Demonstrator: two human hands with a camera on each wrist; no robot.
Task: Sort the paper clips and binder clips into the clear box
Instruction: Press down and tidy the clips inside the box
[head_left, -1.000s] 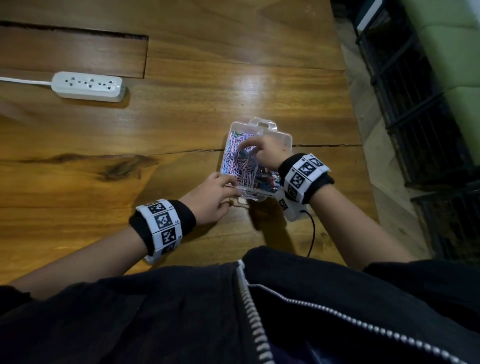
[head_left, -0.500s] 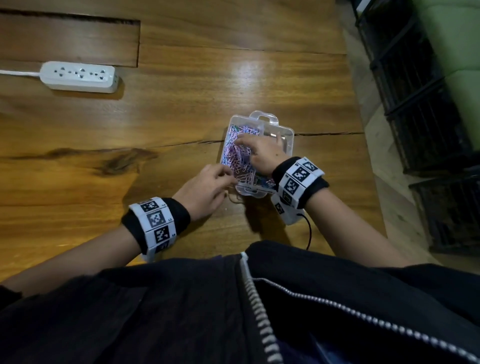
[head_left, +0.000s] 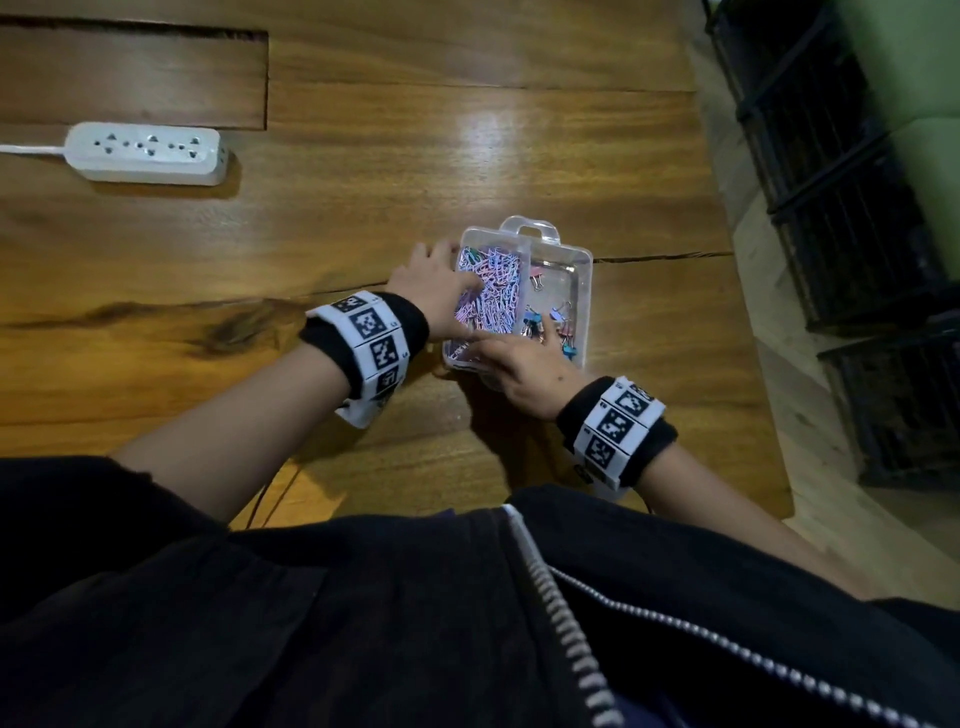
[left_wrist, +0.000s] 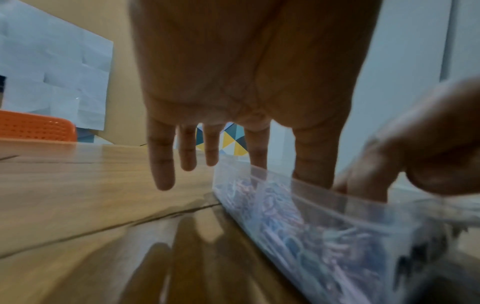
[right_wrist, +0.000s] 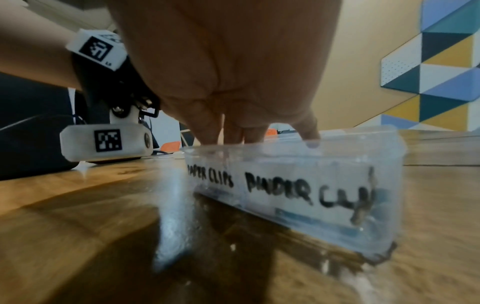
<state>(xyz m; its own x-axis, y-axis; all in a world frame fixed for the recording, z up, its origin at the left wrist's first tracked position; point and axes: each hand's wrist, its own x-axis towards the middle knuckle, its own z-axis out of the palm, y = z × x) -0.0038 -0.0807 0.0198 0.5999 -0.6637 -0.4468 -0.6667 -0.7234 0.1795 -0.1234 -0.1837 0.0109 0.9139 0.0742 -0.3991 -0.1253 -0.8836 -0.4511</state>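
A clear box (head_left: 586, 291) lies on the wooden table, split into two compartments. The left compartment is packed with pastel paper clips (head_left: 496, 293); a few coloured binder clips (head_left: 563, 335) lie in the right one. My left hand (head_left: 441, 280) sits at the box's left side with straight, spread fingers (left_wrist: 161, 164). Its thumb and first finger dip into the paper clips (left_wrist: 283, 218), and the others hang outside the wall. My right hand (head_left: 517, 353) lies over the near wall with its fingers (right_wrist: 233, 131) reaching down inside. That wall (right_wrist: 298, 185) bears the hand-written labels "PAPER CLIPS" and "BINDER CLIPS".
A white power strip (head_left: 148, 153) lies at the far left of the table. The table's right edge (head_left: 753, 374) runs close beside the box, with black wire racks (head_left: 857, 208) beyond it. A thin cable (head_left: 275, 493) trails under my left forearm.
My left hand has moved from the box's near-left corner up along its left side into the paper clips. My right hand has drawn back from the far part of the box to its near wall.
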